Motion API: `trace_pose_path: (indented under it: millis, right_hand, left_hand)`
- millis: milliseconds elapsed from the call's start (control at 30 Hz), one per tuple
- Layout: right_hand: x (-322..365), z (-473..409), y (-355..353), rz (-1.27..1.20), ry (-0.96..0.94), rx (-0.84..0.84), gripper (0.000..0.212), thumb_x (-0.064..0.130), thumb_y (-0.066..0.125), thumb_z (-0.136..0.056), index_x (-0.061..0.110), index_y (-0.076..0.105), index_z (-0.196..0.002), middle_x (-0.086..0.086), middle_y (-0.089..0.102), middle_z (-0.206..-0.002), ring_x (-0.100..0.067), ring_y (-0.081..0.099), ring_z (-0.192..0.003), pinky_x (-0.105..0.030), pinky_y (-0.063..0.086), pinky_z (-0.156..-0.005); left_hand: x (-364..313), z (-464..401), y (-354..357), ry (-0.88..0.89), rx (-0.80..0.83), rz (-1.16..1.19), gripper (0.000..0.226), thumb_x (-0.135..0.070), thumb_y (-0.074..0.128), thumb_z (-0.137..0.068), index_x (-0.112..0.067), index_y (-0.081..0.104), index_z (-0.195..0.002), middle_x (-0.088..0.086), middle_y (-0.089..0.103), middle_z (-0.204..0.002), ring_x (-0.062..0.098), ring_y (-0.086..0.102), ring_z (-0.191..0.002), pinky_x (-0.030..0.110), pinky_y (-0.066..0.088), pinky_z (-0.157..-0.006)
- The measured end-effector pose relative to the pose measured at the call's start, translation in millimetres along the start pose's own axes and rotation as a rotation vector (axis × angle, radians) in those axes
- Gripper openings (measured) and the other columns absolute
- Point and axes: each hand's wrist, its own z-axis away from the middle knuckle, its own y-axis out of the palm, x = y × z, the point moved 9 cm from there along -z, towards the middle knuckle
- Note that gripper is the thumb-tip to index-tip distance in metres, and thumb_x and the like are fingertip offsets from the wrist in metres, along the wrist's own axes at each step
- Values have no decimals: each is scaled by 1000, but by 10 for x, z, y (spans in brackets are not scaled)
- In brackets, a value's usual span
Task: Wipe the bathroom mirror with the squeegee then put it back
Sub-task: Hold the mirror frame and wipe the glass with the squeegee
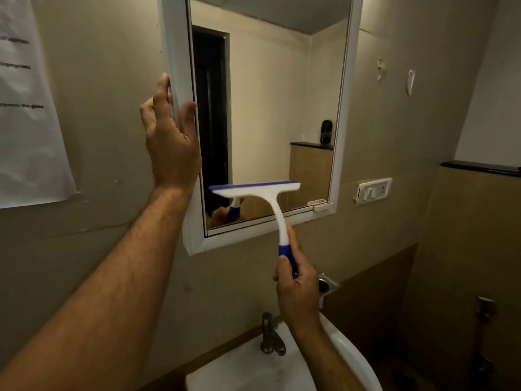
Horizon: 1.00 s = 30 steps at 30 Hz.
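Note:
A white-framed bathroom mirror (270,94) hangs on the beige wall ahead of me. My right hand (296,286) is closed around the blue grip of a white and blue squeegee (262,193), whose blade lies level against the lower part of the glass. The squeegee's handle runs down past the bottom frame. My left hand (169,136) grips the mirror's left frame edge, fingers behind it and thumb on the front.
A white washbasin (253,371) with a metal tap (270,337) sits below the mirror. A switch and socket plate (373,190) is on the wall to the right. A printed paper sheet (25,108) hangs at left. A dark ledge (479,166) juts out far right.

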Motion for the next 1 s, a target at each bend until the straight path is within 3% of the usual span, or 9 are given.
trace_pose_path:
  millis: [133,300,533,700,800,867,933,1000]
  right_hand:
    - [-188,254,-32,26,63,41,53,7,46,-99,33,37,-145,1,56,-82,-3,54,-61,-19,51,-58]
    - [100,-3,-78,28,-30,41,53,14,46,-100,55,34,-131,0,56,-85,-4,55,-68,-25,53,-63]
    - [100,-131,-73,-3,-27,9,51,15,44,-101,50,32,-137,6,54,-79,-3,54,-64,-22,53,-59]
    - [-22,9,-222,13,-3,11,52,12,47,-99,53,38,-131,4,58,-83,-5,55,-65,-21,53,-60]
    - [164,-312,-409,-26,-34,-48,49,17,45,-100,50,41,-136,-3,60,-89,-6,54,-63,-21,50,-58]
    - [315,-618,-542,-42,-44,-96,47,25,45,-100,47,40,-142,-3,60,-108,-7,55,-70,-22,49,-62]
    - [400,-846,-637,-27,-50,-130,47,30,44,-100,48,36,-142,-2,56,-118,-11,57,-77,-23,50,-63]
    - [362,-915,-698,-26,-38,-165,43,29,44,-100,49,39,-137,-7,56,-115,-14,56,-74,-23,49,-58]
  left_hand:
    - [-8,24,-9,9,-11,-20,50,-32,46,-103,-11,37,-148,18,47,-131,2,45,-111,-12,24,-84]
    - [-36,37,-28,13,-16,-43,49,-29,45,-104,-9,37,-148,21,48,-128,-10,45,-93,-13,23,-81]
    - [-37,27,-24,7,-3,-59,51,-31,44,-104,-10,35,-149,22,48,-125,-10,44,-84,-13,27,-75]
    - [-61,44,-28,10,-3,-53,50,-31,44,-104,-10,36,-149,22,47,-127,-9,43,-91,-13,23,-78]
    - [-79,26,-34,8,17,-34,48,-30,43,-104,-10,37,-148,23,45,-133,10,50,-111,-13,23,-79]
    - [-85,13,-28,8,41,-30,47,-29,42,-104,-11,37,-147,22,43,-137,20,50,-123,-12,26,-80]
    - [-97,11,-26,9,55,-37,46,-29,41,-105,-13,37,-147,20,43,-138,21,49,-125,-10,27,-79]
    - [-133,3,-27,25,61,-35,46,-27,41,-104,-10,36,-147,19,42,-139,16,47,-122,-11,26,-81]
